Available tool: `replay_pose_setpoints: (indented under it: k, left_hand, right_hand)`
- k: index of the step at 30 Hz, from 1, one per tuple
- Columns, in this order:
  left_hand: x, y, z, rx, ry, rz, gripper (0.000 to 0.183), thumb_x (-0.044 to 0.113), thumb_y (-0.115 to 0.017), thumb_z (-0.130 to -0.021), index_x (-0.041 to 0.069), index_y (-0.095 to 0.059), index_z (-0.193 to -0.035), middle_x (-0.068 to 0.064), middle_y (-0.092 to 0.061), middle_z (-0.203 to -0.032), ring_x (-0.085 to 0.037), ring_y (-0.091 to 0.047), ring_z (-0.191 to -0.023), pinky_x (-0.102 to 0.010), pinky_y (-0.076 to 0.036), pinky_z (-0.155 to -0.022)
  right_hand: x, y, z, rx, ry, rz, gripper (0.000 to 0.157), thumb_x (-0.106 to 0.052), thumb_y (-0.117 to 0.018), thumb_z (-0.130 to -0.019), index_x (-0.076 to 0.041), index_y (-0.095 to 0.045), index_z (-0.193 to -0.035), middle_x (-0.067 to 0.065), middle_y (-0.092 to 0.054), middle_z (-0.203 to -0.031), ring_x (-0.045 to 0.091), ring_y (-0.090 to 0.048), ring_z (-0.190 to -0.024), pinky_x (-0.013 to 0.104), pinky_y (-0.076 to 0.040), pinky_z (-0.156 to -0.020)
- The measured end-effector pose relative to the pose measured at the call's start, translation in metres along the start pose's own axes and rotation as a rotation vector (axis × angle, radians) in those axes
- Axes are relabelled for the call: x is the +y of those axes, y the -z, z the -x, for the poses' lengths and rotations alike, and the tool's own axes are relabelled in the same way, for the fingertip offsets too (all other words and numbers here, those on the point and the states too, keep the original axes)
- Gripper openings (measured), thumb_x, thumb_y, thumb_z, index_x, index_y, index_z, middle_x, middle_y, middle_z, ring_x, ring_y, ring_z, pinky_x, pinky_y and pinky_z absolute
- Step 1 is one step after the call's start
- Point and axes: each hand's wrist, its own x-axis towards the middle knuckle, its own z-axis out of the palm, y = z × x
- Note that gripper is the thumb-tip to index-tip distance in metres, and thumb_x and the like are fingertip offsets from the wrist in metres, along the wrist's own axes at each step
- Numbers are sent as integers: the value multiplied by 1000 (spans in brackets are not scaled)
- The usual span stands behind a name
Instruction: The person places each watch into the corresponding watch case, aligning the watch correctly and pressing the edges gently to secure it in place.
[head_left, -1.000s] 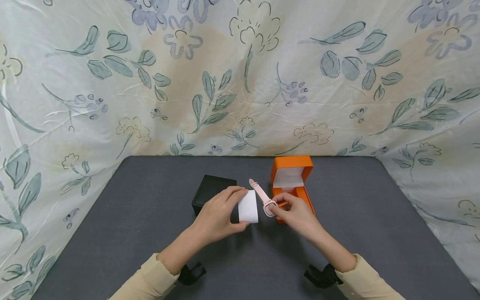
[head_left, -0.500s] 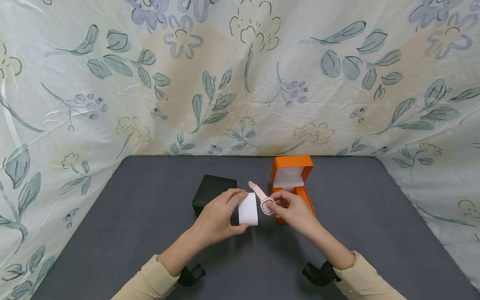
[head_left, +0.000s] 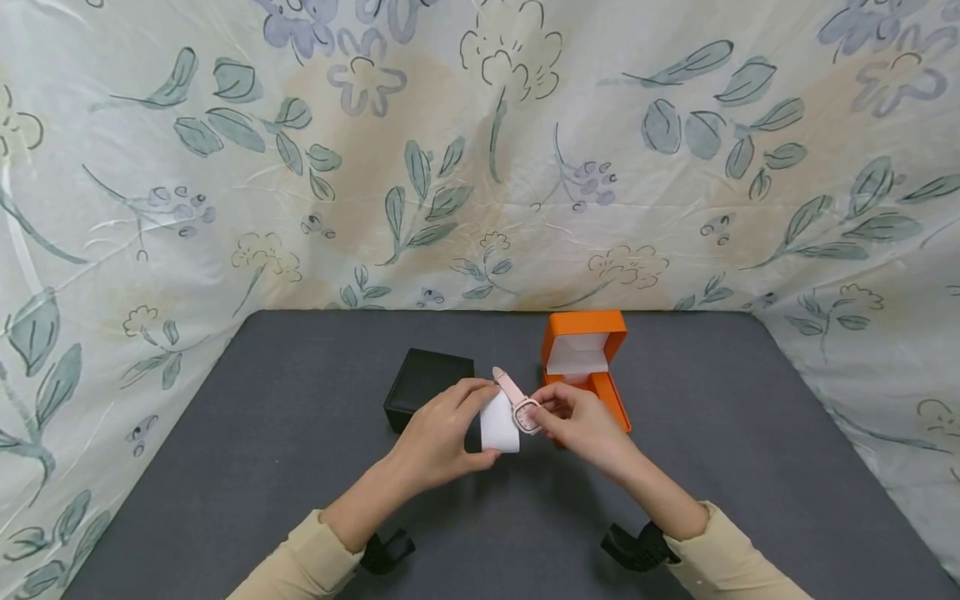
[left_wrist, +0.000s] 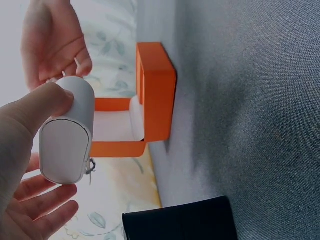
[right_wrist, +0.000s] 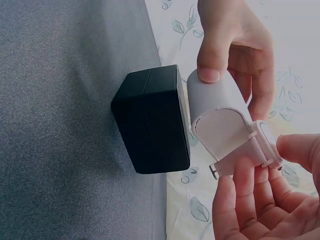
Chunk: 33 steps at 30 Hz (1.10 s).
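Between its thumb and fingers my left hand (head_left: 442, 425) grips a white watch cushion (head_left: 498, 425), rounded with a flat end in the left wrist view. My right hand (head_left: 588, 425) pinches a wristwatch (head_left: 527, 416) with a pink strap by its case, thumb on the dial. In the right wrist view the watch (right_wrist: 270, 141) lies right at the cushion's (right_wrist: 215, 97) end. One strap half (right_wrist: 242, 155) hangs past that end, with the buckle at its tip, and my right fingers (right_wrist: 245, 180) press against it. In the head view the other strap half slants up along the cushion's right edge.
An orange watch box (head_left: 585, 323) stands with its lid up and pale lining showing, just beyond my right hand. Behind my left hand sits a closed black box (head_left: 423, 387). Both rest on the grey tabletop (head_left: 315, 383), backed by a flowered cloth (head_left: 525, 233).
My right hand has brought the watch left and slightly down, from apart to overlapping the cushion's edge. The left hand has tilted the cushion a little. Both boxes stay put.
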Motion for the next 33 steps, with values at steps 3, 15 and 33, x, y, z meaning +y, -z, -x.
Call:
replay_pose_setpoints:
  k: [3,15,33]
  left_hand:
    - [0,-1,0,9,-12,-1,69,35,-79,-66,9,-53,-124,-3,-53,-122,-16,-56,-102,-28,-50,-83]
    - [-4,-5,0,13,-11,-13,71,36,-80,-65,9,-53,-125,-3,-53,-122,-15,-56,-102,-28,-50,-84]
    - [-5,-1,-3,26,-23,-5,69,35,-80,-65,10,-54,-124,-3,-53,-122,-14,-56,-102,-27,-50,-82]
  right_hand:
    - [-1,0,1,-12,13,3,23,-20,-67,-84,-5,-62,-101,6,-62,-82,19,-54,-65,27,-46,-53]
    - [5,-1,-2,29,97,105,15,-18,-68,-83,-10,-64,-96,2,-63,-83,16,-54,-72,27,-48,-58]
    - [9,-1,-5,56,244,183,12,-15,-67,-84,-13,-62,-94,-4,-61,-78,12,-54,-67,23,-48,-59]
